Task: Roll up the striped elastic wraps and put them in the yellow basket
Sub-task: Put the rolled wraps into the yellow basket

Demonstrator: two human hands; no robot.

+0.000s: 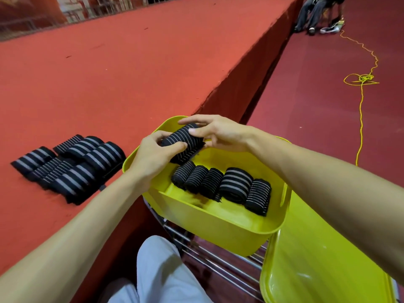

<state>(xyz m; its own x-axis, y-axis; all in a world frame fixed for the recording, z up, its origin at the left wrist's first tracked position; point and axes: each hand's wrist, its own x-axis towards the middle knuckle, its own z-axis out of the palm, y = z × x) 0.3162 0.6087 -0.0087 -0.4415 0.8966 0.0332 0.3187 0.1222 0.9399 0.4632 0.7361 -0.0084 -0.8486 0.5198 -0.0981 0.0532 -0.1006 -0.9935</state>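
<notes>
Red carpeted platform (109,73) carries the unrolled wraps (67,169); left hand (153,154) and right hand (214,134) both pinch a rolled wrap (183,143) above the yellow basket (218,226), probably keeping it tight beside five finished rolls (220,186).

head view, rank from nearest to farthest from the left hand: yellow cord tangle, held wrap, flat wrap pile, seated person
1. held wrap, in the left hand
2. flat wrap pile, left on platform
3. yellow cord tangle, right floor
4. seated person, far top right
</notes>
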